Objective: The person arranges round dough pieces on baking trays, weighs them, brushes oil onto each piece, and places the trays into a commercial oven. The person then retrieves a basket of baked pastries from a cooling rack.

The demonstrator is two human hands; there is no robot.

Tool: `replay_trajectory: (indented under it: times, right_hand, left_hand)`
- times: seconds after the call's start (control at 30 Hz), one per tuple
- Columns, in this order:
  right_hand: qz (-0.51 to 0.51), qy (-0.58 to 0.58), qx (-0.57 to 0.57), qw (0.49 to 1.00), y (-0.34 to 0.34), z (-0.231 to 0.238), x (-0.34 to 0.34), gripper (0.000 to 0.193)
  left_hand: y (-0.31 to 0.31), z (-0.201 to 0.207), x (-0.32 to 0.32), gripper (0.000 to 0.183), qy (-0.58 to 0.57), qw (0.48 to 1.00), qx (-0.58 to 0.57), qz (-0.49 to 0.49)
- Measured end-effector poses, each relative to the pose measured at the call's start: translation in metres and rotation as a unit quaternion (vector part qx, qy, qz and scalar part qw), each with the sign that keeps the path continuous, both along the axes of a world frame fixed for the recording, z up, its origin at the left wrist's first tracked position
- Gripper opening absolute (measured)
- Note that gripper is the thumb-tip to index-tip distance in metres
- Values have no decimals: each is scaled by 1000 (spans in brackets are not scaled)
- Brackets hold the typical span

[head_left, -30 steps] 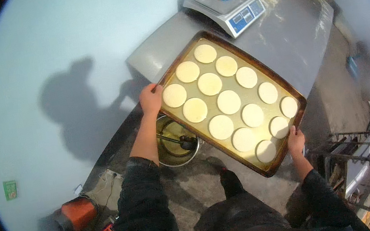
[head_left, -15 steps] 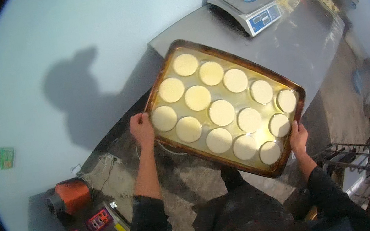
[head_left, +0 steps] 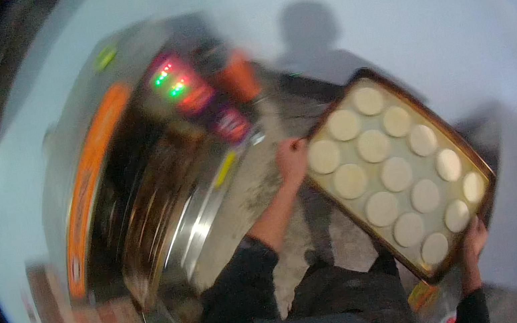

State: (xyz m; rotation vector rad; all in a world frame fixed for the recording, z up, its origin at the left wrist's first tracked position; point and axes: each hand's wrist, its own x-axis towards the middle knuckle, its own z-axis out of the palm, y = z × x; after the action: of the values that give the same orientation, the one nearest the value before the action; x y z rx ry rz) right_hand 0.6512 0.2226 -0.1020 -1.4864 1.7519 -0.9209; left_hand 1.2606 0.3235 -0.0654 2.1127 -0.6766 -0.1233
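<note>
I hold a brown-rimmed baking tray [head_left: 363,74] in the air, slanted across the right of the head view. On its greasy surface lie several pale, flat dough rounds [head_left: 397,173] in staggered rows. My left hand [head_left: 292,158] is closed on the tray's left corner. The right hand [head_left: 474,239] grips the edge near the lower right, its fingers partly hidden beneath the tray.
At left stands a large steel oven-like appliance [head_left: 198,228], blurred, with an orange strip [head_left: 97,187] and a lit control panel [head_left: 182,87]. An orange object [head_left: 238,78] is behind it. A grey table [head_left: 515,181] is at right, by the pale wall.
My view has swung left, bringing the oven-like appliance into sight and moving the scale out of it. The tray, still in both hands, has come round with me, farther from the table.
</note>
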Motion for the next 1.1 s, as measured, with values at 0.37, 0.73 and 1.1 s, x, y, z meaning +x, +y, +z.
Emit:
replay_trajectory:
  times: [0.37, 0.73, 1.1]
  right_hand:
    - [244, 9, -14, 970, 67, 52, 334, 42]
    - [366, 36, 25, 930, 129, 26, 596, 52]
    - [411, 69, 90, 904, 193, 7, 713, 42]
  left_hand:
    - [334, 48, 192, 23, -40, 961, 24, 271]
    - [525, 7, 365, 30, -126, 916, 91, 371]
    - [547, -11, 515, 21, -188, 885, 257, 339]
